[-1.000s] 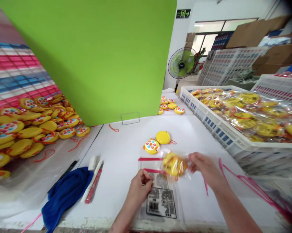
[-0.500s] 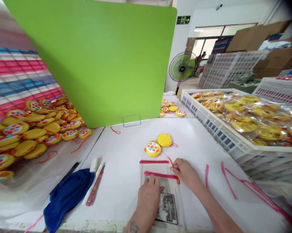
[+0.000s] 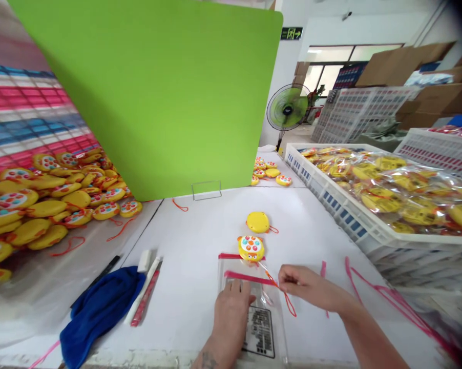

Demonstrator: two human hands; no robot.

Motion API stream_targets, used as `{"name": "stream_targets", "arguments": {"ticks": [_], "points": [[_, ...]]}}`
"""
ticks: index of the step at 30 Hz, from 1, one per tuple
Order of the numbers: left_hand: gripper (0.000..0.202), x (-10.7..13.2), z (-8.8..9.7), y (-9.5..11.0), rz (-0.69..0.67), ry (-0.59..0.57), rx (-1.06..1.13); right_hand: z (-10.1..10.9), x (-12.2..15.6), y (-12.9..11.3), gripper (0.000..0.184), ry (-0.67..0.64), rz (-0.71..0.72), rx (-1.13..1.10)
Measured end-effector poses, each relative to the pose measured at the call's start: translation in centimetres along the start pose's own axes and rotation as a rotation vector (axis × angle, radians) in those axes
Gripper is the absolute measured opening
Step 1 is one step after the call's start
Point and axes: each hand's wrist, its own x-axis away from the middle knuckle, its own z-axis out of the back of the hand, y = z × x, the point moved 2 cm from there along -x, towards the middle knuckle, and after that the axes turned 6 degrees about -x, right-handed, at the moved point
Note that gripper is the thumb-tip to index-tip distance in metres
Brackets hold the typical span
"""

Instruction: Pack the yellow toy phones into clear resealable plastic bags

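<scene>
My left hand (image 3: 231,312) lies with its fingers along a clear plastic bag (image 3: 279,333) with a pink strip (image 3: 248,278) and black printed text. A second pink-edged bag lies partly beneath it. My right hand (image 3: 302,284) has its fingers curled in a pinch on the orange cord (image 3: 271,278) of a yellow toy, the loop end hanging below the fingertips. That toy (image 3: 251,248), with a white face and coloured buttons, rests over the farther pink strip. Behind it lies another yellow toy (image 3: 257,222), plain side up.
At left are a heap of yellow toys (image 3: 48,207), a blue cloth (image 3: 100,312), a black pen (image 3: 100,277) and a white stick. A green board (image 3: 158,102) stands behind. On the right, a white crate (image 3: 354,220) holds bagged toys beside pink strips (image 3: 392,297).
My right hand has moved slightly right and down with the cord. The button-faced toy has slid toward me and turned, now overlapping the bag's far edge. My left hand stays on the bag.
</scene>
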Motion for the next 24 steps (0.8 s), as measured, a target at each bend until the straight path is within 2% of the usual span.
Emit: {"name": "stream_targets", "arguments": {"ticks": [3,6,9,12,14,17,19,21,24], "points": [[0.005,0.5,-0.3,-0.1,-0.063,0.153,-0.014,-0.1,-2.1,-0.2,0.019,0.24,0.076,0.044],[0.013,0.9,-0.5,-0.1,-0.224,0.296,0.039,-1.3,-5.1,-0.4,0.027,0.417,0.199,0.234],[0.025,1.0,-0.8,-0.2,-0.34,0.366,0.113,-3.4,-8.0,-1.1,0.045,0.437,0.176,0.469],[0.026,0.9,-0.9,-0.2,-0.323,0.328,0.151,-5.1,-9.7,-2.0,0.057,0.424,0.075,0.684],[0.025,0.8,-1.0,-0.3,-0.291,0.301,0.157,-5.6,-10.1,-2.3,0.057,0.402,0.077,0.738],[0.022,0.8,-1.1,-0.3,-0.234,0.261,0.179,-4.7,-10.0,-1.8,0.058,0.399,0.105,0.604],[0.021,0.7,-1.2,-0.4,-0.206,0.223,0.202,-3.3,-9.5,-1.0,0.058,0.479,0.084,0.417],[0.017,0.6,-1.3,-0.4,-0.195,0.197,0.209,-1.9,-8.9,-0.3,0.051,0.556,0.059,0.281],[0.022,0.6,-1.2,-0.4,-0.21,0.192,0.187,-0.7,-8.1,0.0,0.039,0.587,0.068,0.031]]}}
